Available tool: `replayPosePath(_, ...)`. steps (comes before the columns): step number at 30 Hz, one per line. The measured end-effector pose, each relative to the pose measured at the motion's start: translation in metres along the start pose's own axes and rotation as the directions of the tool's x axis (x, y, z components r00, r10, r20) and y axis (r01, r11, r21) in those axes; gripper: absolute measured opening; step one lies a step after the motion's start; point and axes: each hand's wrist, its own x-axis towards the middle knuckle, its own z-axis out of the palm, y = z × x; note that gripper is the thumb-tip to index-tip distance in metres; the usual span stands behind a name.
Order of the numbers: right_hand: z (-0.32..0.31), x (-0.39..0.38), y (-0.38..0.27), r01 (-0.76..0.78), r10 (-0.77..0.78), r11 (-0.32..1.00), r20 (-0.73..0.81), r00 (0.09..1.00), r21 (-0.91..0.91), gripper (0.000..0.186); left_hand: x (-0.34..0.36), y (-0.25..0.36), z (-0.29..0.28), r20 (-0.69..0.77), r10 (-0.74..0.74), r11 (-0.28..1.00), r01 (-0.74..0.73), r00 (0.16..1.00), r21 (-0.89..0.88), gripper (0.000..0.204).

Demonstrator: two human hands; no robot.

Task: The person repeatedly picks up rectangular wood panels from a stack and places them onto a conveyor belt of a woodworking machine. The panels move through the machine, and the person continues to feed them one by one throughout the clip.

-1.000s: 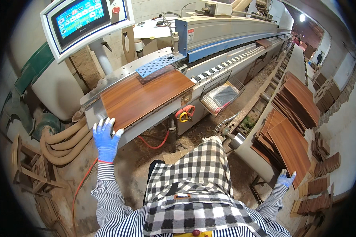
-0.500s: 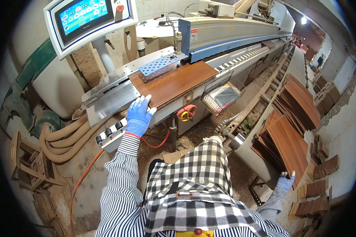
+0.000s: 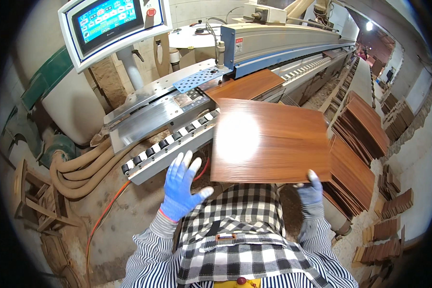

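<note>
A reddish-brown wood-grain panel [image 3: 283,139] is held up in front of me, with a bright glare on its left part. My right hand [image 3: 311,192], in a blue and white glove, pinches its near right edge, thumb on top. My left hand [image 3: 180,189], gloved the same way, is raised with fingers spread, left of the panel and not touching it. Behind, another wood-grain panel [image 3: 254,85] lies on the long machine [image 3: 283,48], its left end by a perforated blue plate [image 3: 201,79]. The held panel hides part of the machine's near side.
A roller rail [image 3: 177,136] juts out along the machine's near side. The control screen [image 3: 108,24] stands at upper left. On the right are stacked panels [image 3: 357,168] on a conveyor, with more boards [image 3: 379,230] on the floor. Thick hoses [image 3: 81,173] and a wooden stool [image 3: 36,199] lie left.
My right hand has lifted a panel from the right stack and brought it before me. My left hand has come off the machine's panel, which has slid farther right along the machine.
</note>
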Motion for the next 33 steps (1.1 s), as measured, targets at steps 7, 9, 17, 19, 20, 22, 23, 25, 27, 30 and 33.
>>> replayPosePath(7,0.118,0.052,0.084,-0.404,0.418,0.907,0.35,0.838,-0.117,0.026,-0.07,-0.024,-0.03,-0.027,-0.202,0.942,0.202,0.979,0.267,0.072)
replayPosePath(9,0.143,0.056,0.1,-0.411,0.454,0.887,0.241,0.858,-0.21,0.027,-0.08,-0.035,-0.037,-0.106,-0.242,0.917,0.263,0.964,0.301,0.067)
replayPosePath(17,0.105,0.064,0.095,-0.437,0.368,0.895,0.412,0.834,0.085,0.055,-0.05,-0.098,-0.026,-0.213,-0.321,0.836,0.382,0.923,0.395,0.055)
replayPosePath(19,0.061,0.05,0.068,-0.359,0.336,0.932,0.259,0.905,0.045,0.053,-0.036,-0.115,-0.021,-0.209,-0.343,0.791,0.401,0.916,0.461,0.052)
replayPosePath(20,0.021,0.05,0.064,-0.29,0.267,0.953,0.216,0.939,0.086,0.047,-0.026,-0.12,-0.02,-0.209,-0.359,0.78,0.415,0.91,0.469,0.051)
replayPosePath(22,-0.027,0.029,0.027,-0.2,0.165,0.954,0.164,0.972,0.223,0.035,-0.007,-0.116,-0.026,-0.163,-0.46,0.74,0.478,0.873,0.472,0.053)
replayPosePath(23,-0.042,0.012,0.009,-0.057,0.073,0.992,-0.143,0.987,0.112,0.028,-0.01,-0.126,-0.022,-0.171,-0.447,0.775,0.476,0.878,0.416,0.055)
replayPosePath(25,-0.081,-0.018,-0.029,0.114,-0.127,0.992,-0.475,0.871,-0.057,0.018,-0.018,-0.137,-0.02,-0.191,-0.462,0.788,0.499,0.866,0.361,0.058)
replayPosePath(27,-0.16,-0.052,-0.064,0.318,-0.334,0.939,-0.561,0.757,-0.129,0.015,-0.012,-0.132,-0.017,-0.192,-0.5,0.735,0.531,0.845,0.422,0.058)
replayPosePath(30,-0.255,-0.107,-0.12,0.531,-0.492,0.826,-0.7,0.518,-0.188,0.014,-0.012,-0.141,-0.011,-0.191,-0.488,0.72,0.516,0.852,0.464,0.059)
replayPosePath(33,-0.332,-0.129,-0.158,0.068,-0.573,0.819,-0.809,0.129,-0.57,0.033,-0.008,-0.15,-0.004,-0.192,-0.565,0.692,0.588,0.802,0.419,0.059)
